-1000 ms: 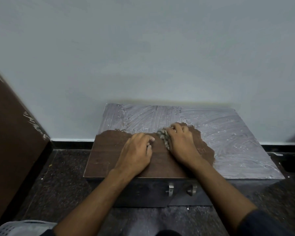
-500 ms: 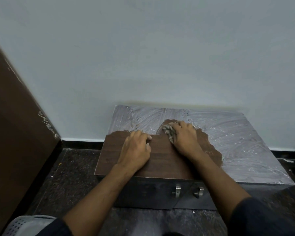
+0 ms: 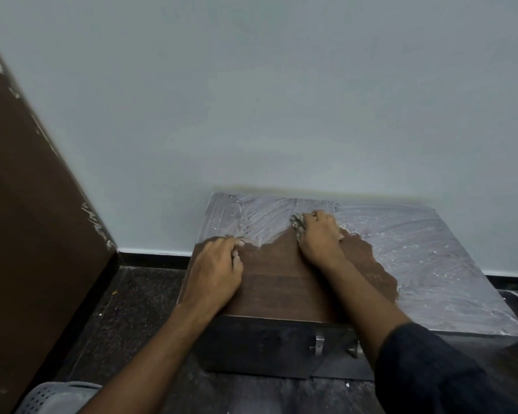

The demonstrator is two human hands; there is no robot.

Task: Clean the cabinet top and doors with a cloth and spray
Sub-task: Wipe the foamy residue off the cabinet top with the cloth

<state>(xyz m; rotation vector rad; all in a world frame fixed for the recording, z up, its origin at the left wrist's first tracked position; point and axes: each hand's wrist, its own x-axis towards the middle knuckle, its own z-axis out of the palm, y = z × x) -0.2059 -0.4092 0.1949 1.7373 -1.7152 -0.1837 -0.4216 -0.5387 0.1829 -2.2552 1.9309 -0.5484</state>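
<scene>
A low cabinet stands against the wall; its top (image 3: 425, 264) is coated with a grey-white film except for a bare brown wooden patch at the front left. My right hand (image 3: 319, 237) grips a bunched, dirty grey cloth (image 3: 297, 224) and presses it on the top near the back edge, at the border of the film. My left hand (image 3: 214, 271) rests on the bare wood near the left edge, fingers curled under, holding nothing. Two metal door handles (image 3: 319, 343) show on the dark front below. No spray bottle is in view.
A brown wooden panel (image 3: 27, 234) leans or stands at the left. The pale wall (image 3: 281, 100) rises right behind the cabinet. A dark speckled floor (image 3: 126, 309) surrounds it. A grey perforated basket (image 3: 51, 398) sits at the bottom left corner.
My right hand has pushed the cloth away from me toward the wall, widening the bare brown patch. My left hand stayed in place. The camera has swung left.
</scene>
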